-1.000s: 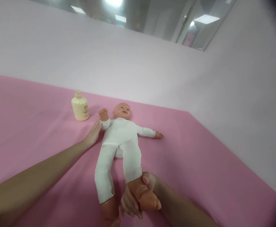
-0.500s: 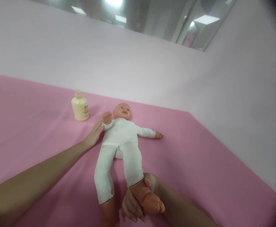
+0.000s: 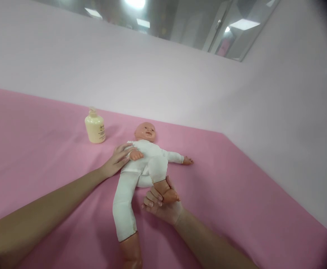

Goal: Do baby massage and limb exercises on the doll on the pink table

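A baby doll [image 3: 145,149] with a white cloth body lies face up, its head away from me. My left hand [image 3: 118,158] rests against the doll's side and upper arm at the image left, fingers spread, with the doll's small fist bent over its chest beside my fingertips. My right hand [image 3: 163,205] is wrapped round the ankle of the doll's leg at the image right. That leg is bent, its knee raised toward the belly. The other leg [image 3: 124,209] lies stretched toward me, its foot partly cut off by the lower edge.
A cream pump bottle [image 3: 95,129] stands on the pink surface [image 3: 236,198], left of the doll's head. A pale wall [image 3: 152,78] rises behind and at the right, with a window [image 3: 191,26] above.
My right hand has moved up with the doll's ankle, bending the leg at the knee. My left hand has shifted slightly right, and the doll's fist has come down onto its chest.
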The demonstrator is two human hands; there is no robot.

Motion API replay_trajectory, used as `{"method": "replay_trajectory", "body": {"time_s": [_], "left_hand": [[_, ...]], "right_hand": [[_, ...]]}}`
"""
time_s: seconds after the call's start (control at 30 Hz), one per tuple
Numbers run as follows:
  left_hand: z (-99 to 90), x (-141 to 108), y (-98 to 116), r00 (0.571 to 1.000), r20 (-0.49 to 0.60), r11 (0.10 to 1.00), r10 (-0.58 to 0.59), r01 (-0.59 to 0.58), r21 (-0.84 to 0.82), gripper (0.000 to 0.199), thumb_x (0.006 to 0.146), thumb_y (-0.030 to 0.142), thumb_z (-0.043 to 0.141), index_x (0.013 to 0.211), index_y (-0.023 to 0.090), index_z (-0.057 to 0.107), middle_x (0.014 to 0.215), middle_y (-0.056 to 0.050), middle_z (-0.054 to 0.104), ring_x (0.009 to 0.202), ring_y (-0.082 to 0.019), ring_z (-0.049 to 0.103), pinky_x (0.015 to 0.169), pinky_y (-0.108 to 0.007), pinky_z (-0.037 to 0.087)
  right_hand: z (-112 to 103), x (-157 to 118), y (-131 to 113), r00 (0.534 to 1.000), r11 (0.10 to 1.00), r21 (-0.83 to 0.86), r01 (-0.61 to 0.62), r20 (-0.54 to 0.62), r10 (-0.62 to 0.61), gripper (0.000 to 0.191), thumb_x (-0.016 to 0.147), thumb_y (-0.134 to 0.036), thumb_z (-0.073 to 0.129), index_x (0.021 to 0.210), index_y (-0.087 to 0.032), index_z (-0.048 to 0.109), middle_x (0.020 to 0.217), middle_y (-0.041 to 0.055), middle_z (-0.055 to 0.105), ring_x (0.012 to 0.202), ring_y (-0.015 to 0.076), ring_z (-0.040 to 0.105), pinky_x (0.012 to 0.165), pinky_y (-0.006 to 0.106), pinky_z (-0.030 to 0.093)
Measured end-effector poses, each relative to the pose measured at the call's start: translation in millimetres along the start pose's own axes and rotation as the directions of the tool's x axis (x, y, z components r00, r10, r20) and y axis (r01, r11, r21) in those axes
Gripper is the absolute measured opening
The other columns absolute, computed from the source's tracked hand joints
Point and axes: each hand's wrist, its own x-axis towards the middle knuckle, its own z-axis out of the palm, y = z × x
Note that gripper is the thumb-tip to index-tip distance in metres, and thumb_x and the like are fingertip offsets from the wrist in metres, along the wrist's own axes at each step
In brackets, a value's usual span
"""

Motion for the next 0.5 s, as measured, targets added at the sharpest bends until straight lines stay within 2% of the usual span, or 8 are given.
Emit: {"method": "replay_trajectory", "body": {"time_s": [0.5], "left_hand": [[-0.4, 1.3, 2.5, 1.000, 0.004, 1.000, -0.027, 0.027, -0.014, 0.057, 0.100, 0.057, 0.029, 0.141, 0.029, 0.056, 0.151, -0.008, 0.043, 0.143, -0.030, 0.030, 0.122, -0.051, 0.019]], "right_hand": [[-5.7, -0.1, 2.4, 0.998, 0.999, -0.034, -0.019, 0.065, 0.021, 0.068, 0.087, -0.080, 0.037, 0.054, -0.020, 0.040, 0.052, -0.0032, 0.036, 0.061, 0.0141, 0.041, 0.080, 0.033, 0.043]]}}
